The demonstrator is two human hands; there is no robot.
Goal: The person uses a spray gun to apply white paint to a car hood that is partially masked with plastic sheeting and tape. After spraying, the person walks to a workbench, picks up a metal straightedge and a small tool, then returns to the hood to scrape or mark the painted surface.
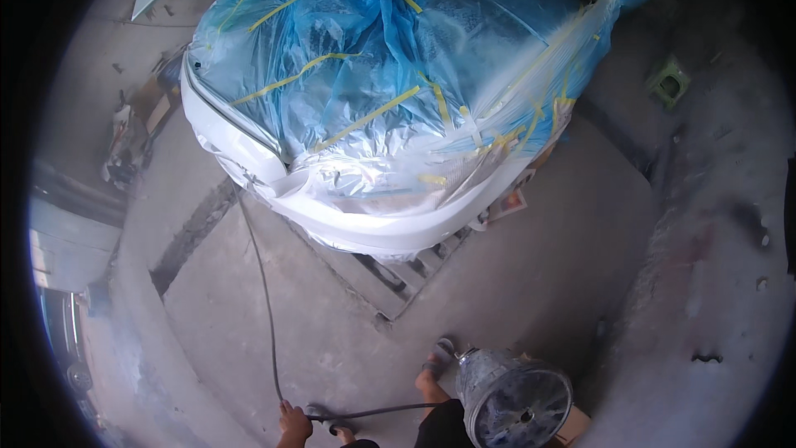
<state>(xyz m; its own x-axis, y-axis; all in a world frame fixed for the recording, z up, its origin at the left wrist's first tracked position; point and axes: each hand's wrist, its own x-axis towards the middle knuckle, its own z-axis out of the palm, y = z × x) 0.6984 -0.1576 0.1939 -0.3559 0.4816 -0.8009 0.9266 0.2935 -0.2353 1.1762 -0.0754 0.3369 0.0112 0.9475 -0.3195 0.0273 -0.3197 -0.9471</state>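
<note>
My left hand (294,423) is at the lower edge, its fingers wrapped round a dark hose (264,299). From the hand the hose runs up the floor to the white bumper of a car, and another length crosses right past my legs. My right hand does not show. A paint-smeared, drum-like metal container (518,402) stands by my right leg, with a small fitting at its upper left rim. My feet in sandals (442,353) are on the floor between the hand and the container.
Ahead stands a car covered in blue plastic sheeting (348,58) with yellow tape strips; its white bumper (373,232) is bare. A floor grate (398,278) lies under its front. A green stool-like object (669,83) is at the right, scraps (128,141) at the left.
</note>
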